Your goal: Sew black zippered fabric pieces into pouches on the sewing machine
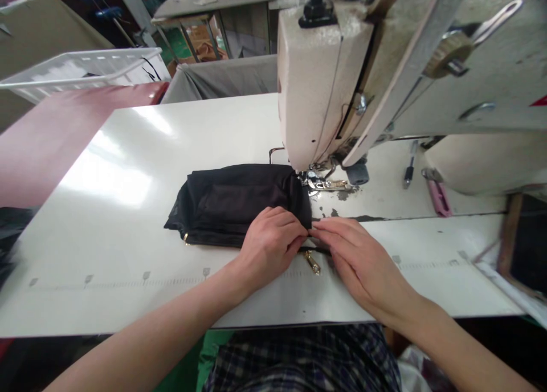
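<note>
The left hand (271, 244) is pinching the pouch (243, 204) at its near right corner, beside the machine (322, 90); the right hand (363, 261) is touching there, fingers together, grip hidden. If the pinch is loosening, the pouch could be slipping askew.

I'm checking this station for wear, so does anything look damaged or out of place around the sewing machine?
Yes: the white tabletop has dark, ragged patches to the right of the black zippered fabric, near the foot of the sewing machine. The surface looks worn or chipped there. I see no spill.
</note>
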Available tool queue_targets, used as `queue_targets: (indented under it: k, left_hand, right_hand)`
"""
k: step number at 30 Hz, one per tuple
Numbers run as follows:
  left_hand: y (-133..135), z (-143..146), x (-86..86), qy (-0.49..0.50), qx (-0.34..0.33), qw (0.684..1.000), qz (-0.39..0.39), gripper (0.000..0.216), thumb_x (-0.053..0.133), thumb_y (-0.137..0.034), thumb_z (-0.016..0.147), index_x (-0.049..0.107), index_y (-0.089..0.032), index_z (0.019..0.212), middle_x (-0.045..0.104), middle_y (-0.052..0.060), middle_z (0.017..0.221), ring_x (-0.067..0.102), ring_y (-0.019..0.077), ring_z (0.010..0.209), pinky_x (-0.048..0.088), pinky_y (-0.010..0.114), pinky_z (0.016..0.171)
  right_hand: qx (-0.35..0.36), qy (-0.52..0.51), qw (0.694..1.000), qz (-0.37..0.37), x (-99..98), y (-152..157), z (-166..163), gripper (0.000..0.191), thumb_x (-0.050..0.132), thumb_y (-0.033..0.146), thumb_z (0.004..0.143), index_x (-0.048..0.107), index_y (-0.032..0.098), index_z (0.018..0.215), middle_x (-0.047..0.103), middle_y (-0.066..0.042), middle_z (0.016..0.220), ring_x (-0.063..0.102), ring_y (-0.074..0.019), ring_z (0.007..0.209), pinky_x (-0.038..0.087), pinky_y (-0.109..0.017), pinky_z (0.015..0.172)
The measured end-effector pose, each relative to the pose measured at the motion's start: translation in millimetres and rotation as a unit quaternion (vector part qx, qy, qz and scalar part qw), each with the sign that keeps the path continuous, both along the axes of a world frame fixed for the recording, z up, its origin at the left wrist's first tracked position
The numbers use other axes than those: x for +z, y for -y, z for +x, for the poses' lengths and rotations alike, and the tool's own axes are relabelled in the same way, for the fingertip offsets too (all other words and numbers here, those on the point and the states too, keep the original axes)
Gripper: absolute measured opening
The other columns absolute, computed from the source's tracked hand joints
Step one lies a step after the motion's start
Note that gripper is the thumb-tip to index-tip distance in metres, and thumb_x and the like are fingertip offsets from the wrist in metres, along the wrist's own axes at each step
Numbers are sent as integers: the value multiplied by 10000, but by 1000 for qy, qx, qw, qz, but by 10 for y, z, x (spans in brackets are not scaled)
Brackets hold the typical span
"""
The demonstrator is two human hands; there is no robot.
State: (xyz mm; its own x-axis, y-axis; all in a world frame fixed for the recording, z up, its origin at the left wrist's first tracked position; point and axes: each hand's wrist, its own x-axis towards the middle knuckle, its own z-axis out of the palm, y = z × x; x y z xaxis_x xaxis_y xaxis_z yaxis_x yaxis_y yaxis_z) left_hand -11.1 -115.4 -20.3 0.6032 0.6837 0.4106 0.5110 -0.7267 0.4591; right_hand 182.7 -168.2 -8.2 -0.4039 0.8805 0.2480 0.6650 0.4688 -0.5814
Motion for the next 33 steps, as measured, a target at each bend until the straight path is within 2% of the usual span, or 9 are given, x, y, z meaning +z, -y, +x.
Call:
queue_targets:
  k: [3,9,14,19,27,33]
  left_hand:
    - [2,22,16,-8,4,1000,5,180,546,-168,891,668,-148,761,673,30,765,579,144,707,464,293,688]
    - [18,-64,175,-83,-93,992,-28,262,451,-217,957,684,-121,886,649,76,836,584,171,805,521,294,718]
    - [-14,-116,185,-87,-97,991,-36,260,425,-215,965,661,-118,1012,655,90,930,578,171,835,513,300,750]
    - [-174,-147,140,-93,-96,991,-12,254,418,-181,956,643,-150,1070,673,79,1018,597,178,924,446,352,860]
    - [-444,-154,104,-118,-84,989,2,285,418,-188,950,631,-157,1138,658,89,1091,590,189,968,441,355,874]
    - [-550,-136,64,-103,-81,991,10,295,397,-183,954,620,-148,1144,658,92,1120,588,199,1009,441,371,905]
  right_hand:
    - [45,36,998,-9,-4,1,76,388,380,167,934,541,164,1287,571,-119,1310,487,-258,1245,432,-516,1044]
    - [71,89,993,1,-10,-1,125,394,439,283,941,540,127,1288,570,-138,1327,494,-272,1252,450,-500,1038]
    - [83,95,992,30,-26,-119,148,364,438,272,940,574,143,1252,617,-128,1269,530,-269,1209,474,-503,1001]
    - [99,118,986,70,-40,-330,203,361,433,262,948,582,106,1237,627,-134,1244,520,-270,1193,445,-503,1011]
    - [61,125,986,87,-111,-569,193,363,436,299,956,584,153,1253,631,-119,1218,531,-276,1169,440,-505,998]
    - [37,135,987,78,-141,-569,187,379,419,320,963,581,130,1249,617,-136,1203,504,-294,1150,432,-506,982]
